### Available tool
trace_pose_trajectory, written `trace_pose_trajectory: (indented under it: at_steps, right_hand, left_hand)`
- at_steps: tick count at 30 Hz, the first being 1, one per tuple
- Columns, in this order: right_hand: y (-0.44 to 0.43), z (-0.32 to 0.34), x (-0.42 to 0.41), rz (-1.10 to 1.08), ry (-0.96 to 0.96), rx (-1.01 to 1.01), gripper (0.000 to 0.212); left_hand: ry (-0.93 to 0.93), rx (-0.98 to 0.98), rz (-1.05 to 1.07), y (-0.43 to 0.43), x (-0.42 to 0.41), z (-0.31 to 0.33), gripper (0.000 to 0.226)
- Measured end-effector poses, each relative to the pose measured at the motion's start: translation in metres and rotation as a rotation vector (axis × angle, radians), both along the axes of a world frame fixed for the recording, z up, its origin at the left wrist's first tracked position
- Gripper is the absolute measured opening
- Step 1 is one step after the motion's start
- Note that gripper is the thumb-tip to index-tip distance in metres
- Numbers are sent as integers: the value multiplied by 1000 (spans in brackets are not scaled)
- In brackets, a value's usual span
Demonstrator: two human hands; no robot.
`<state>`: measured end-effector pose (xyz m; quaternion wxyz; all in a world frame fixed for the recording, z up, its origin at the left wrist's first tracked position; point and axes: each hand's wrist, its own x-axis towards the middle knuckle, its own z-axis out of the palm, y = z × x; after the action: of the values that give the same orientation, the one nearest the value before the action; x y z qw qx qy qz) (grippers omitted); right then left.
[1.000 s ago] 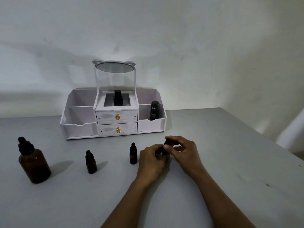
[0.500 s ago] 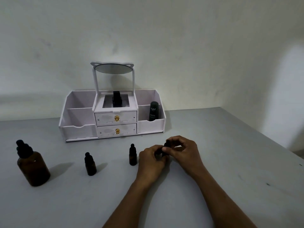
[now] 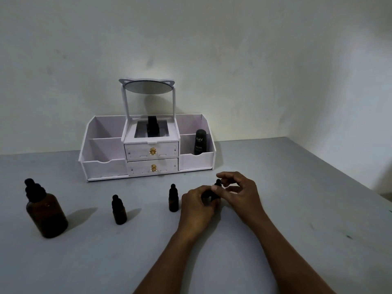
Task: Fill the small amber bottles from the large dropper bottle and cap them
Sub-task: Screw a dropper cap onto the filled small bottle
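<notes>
Now my left hand [image 3: 198, 205] is clamped round a small amber bottle [image 3: 214, 195] on the desk [image 3: 297, 187]. My right hand [image 3: 239, 194] pinches its black cap [image 3: 218, 183]; two capped bottles stand left of my hands.

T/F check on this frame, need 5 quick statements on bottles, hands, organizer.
1. The large dropper bottle stands capped at the table's left. True.
2. Both hands are on one small amber bottle. True: left hand grips its body, right hand is at its cap.
3. Three small bottles stand free, untouched. False: two, the left small bottle and the middle small bottle.
4. The Kahf bottle sits in the organizer's left compartment. False: right.
5. Both drawers are pulled open. False: both shut.
</notes>
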<state>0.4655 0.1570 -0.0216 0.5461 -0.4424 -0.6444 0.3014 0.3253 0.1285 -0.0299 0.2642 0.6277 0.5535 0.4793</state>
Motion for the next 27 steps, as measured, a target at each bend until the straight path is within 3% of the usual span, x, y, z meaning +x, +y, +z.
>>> trace_pose_trajectory:
  at_steps: [27]
  right_hand:
    - [-1, 2, -3, 5, -61, 42, 36]
  left_hand:
    - [-9, -11, 1, 1, 1, -1, 32]
